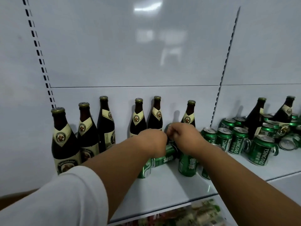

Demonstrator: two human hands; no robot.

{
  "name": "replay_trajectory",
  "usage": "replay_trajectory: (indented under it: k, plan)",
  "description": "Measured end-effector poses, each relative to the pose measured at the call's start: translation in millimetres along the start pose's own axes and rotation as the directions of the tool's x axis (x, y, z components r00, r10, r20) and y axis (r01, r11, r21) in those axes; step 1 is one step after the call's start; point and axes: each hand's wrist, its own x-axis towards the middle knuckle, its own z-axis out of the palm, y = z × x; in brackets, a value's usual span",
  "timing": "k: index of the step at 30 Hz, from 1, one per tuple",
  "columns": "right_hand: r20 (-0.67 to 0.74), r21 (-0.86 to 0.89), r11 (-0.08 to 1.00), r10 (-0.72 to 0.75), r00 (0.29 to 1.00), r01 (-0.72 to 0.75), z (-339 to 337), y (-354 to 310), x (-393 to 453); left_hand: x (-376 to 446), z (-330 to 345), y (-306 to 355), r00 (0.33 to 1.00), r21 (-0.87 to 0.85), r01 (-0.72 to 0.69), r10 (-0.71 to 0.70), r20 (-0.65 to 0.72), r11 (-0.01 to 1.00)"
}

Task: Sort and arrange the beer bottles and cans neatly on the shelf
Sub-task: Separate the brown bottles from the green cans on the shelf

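Roughly half done is how the sorting reads: to the left of the left hand [153, 141] three brown bottles [84, 132] stand in a loose line against the back panel [146, 62], and just behind both hands three more bottles [156, 115] stand upright, so the bottles on this section look mostly gathered. The left hand reaches palm-down over a green can lying on its side [164, 158], its fingers hidden behind the knuckles, so I cannot tell whether it grips anything. The right hand [182, 134], touching or nearly touching the left, has its fingers curled round the rim of a can [168, 128] at the back. Below the hands, upright cans [187, 163] stand scattered on the shelf [171, 193]. Well to the right of the right hand, past the slotted upright [226, 62], more cans [239, 141] and two bottles [255, 118] are jumbled together, one can tipped over; that cluster appears untouched and probably makes up most of what remains.
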Motion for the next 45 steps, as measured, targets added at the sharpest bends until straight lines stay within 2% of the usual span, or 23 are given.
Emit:
replay_trajectory:
  k: [2,8,12,16,19,23,26,31,35,38,42,45]
  plan:
    - [0.003,0.022,1.0,-0.006,1.0,0.006,-6,5,-1,11,3,9,0.997,0.12,0.055,-0.062,0.055,0.991]
    - [-0.004,0.164,0.985,0.052,0.999,-0.051,-19,26,-3,30,16,37,0.943,0.306,0.114,-0.2,0.267,0.945]
    - [0.036,0.214,0.975,0.049,0.998,-0.056,-16,39,-7,40,20,41,0.921,0.339,0.213,-0.304,0.245,0.916]
    - [0.073,0.195,0.98,0.027,0.997,-0.041,-16,46,0,34,13,45,0.93,0.377,0.218,-0.309,0.2,0.9]
    - [0.093,0.183,0.983,-0.003,0.996,-0.014,-18,46,8,29,8,45,0.932,0.364,0.279,-0.342,0.122,0.889]
    - [0.073,0.106,0.994,-0.043,0.996,0.035,-22,41,16,20,0,35,0.913,0.234,0.403,-0.406,-0.036,0.885]
    - [0.052,0.044,0.998,-0.056,0.997,0.053,-25,36,18,7,2,27,0.875,0.106,0.474,-0.454,-0.17,0.874]
    - [0.115,0.053,0.998,-0.039,0.993,0.033,-23,26,28,-6,19,40,0.751,-0.098,0.54,-0.531,-0.394,0.836]
    - [-0.023,0.016,0.995,-0.097,0.995,0.097,-37,20,32,1,33,61,0.623,-0.366,0.47,-0.595,-0.508,0.803]
    - [-0.039,-0.069,0.981,-0.184,0.982,0.181,-38,20,32,3,37,81,0.563,-0.483,0.452,-0.66,-0.497,0.75]
    - [0.13,-0.196,0.947,-0.234,0.964,0.256,-18,30,24,2,63,99,0.601,-0.581,0.495,-0.738,-0.309,0.646]
    - [0.216,-0.262,0.919,-0.242,0.946,0.295,-2,34,20,-1,82,106,0.599,-0.661,0.499,-0.775,-0.204,0.56]
